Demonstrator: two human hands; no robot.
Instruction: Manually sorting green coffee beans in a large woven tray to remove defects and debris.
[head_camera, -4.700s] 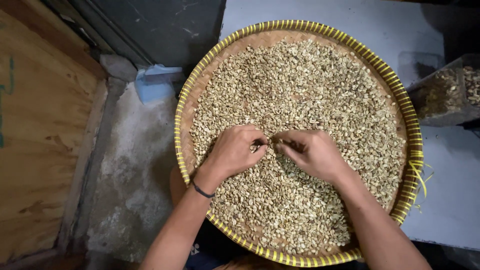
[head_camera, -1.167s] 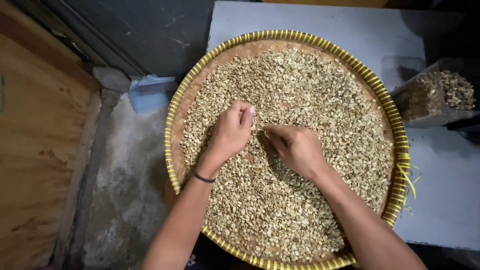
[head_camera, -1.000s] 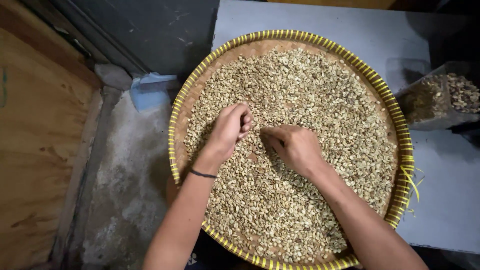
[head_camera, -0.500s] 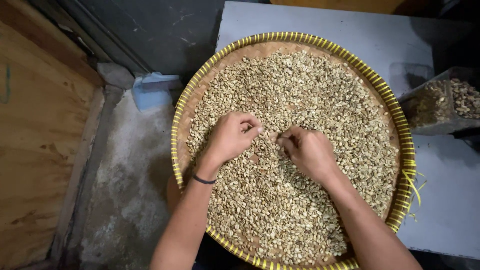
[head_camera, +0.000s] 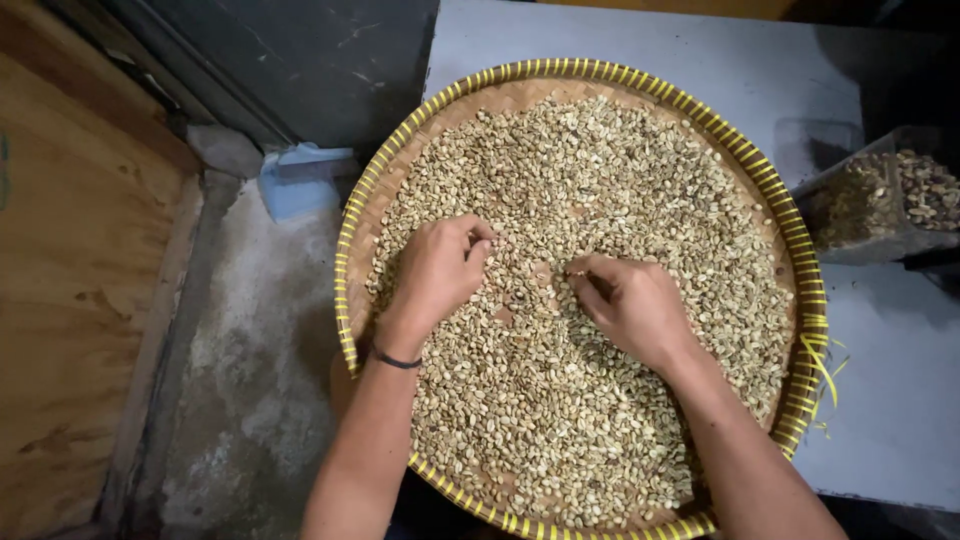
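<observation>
**Two hands among pale beans on a woven tray**

Across the middle of the frame lies a wide bed of pale greenish beans (head_camera: 600, 400), spread over a round woven tray (head_camera: 795, 230) with a yellow-wrapped rim; the beans cover nearly all of its floor, with bare weave showing along the upper left edge and in small gaps at the centre. Left of centre, the left hand (head_camera: 435, 270) rests knuckles-up on the beans, fingers curled inward with the tips together near the thumb; whether a bean sits between them cannot be told. Just right of centre, the right hand (head_camera: 635, 305) lies on the beans too, fingers bent and drawn in toward the thumb, tips touching the beans; what they pinch, if anything, is hidden. The two hands sit near each other but apart, a small patch of bare weave between them; a thin dark band (head_camera: 395, 358) circles the left wrist. Under the tray, toward the upper right, a grey table (head_camera: 700, 50) carries it; at the right edge stands a clear container (head_camera: 885, 205) holding darker beans. At the upper left a light blue scoop (head_camera: 300, 180) lies on rough concrete floor (head_camera: 250, 350); a wooden board (head_camera: 70, 300) fills the far left.
</observation>
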